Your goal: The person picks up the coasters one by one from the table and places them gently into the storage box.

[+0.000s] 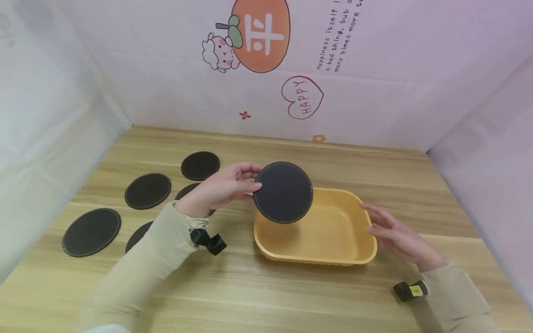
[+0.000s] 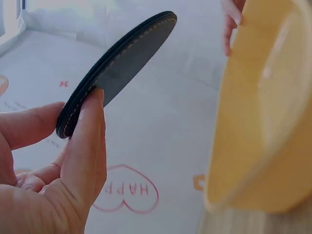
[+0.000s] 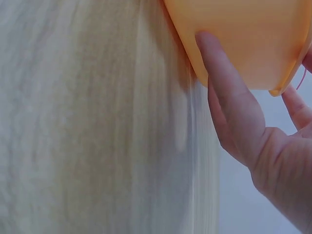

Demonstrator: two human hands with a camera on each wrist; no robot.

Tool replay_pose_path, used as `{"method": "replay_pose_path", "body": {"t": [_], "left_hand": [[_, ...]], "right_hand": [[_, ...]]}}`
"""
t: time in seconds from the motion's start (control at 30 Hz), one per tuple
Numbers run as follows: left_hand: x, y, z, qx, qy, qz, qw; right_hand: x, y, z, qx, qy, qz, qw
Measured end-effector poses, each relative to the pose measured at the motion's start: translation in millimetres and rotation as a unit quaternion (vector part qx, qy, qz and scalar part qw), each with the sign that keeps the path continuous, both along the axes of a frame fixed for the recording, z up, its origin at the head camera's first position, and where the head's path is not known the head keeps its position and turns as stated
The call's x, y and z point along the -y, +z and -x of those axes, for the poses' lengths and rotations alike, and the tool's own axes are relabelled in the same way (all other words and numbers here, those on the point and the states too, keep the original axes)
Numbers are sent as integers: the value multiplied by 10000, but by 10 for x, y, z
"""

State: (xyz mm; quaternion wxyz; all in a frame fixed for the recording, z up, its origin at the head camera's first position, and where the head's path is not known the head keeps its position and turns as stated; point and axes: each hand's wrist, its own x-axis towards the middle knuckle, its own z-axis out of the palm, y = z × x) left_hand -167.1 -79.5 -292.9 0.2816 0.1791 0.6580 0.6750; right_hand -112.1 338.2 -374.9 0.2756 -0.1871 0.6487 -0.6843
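Pinched at its edge by thumb and fingers, a round black coaster [image 1: 284, 193] with pale stitching is in my left hand [image 1: 225, 187]. It hangs over the left part of a yellow plastic basin [image 1: 316, 262]. In the left wrist view the coaster [image 2: 122, 68] shows tilted and partly edge-on, apart from the basin [image 2: 243, 122]. My right hand [image 1: 399, 236] holds the basin's right side, thumb over the rim. The right wrist view shows that hand [image 3: 243, 117] with a fairly straight finger against the basin's outer wall [image 3: 253, 44].
Several black coasters lie on the wooden table [image 1: 266, 296] to the left, among them a back one [image 1: 201, 165], a middle one [image 1: 147, 191] and a front one [image 1: 91, 232]. My left arm partly covers two others. A printed cloth [image 1: 175, 92] hangs behind the table.
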Motion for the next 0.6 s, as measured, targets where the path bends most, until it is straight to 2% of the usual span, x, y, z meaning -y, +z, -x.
{"method": "replay_pose_path", "body": {"t": [0.17,0.33,0.6], "left_hand": [[-192,62,40,-139,28,73,9999],[-445,100,129,-200,-79,105,9997],[-871,2,278,-293,-84,197,9993]], "right_hand": [[23,-17,27,78,5,-240,9997],[10,-29,9,62,-60,-148,9999],[-36,-17,6,26,-105,5,9999]]}}
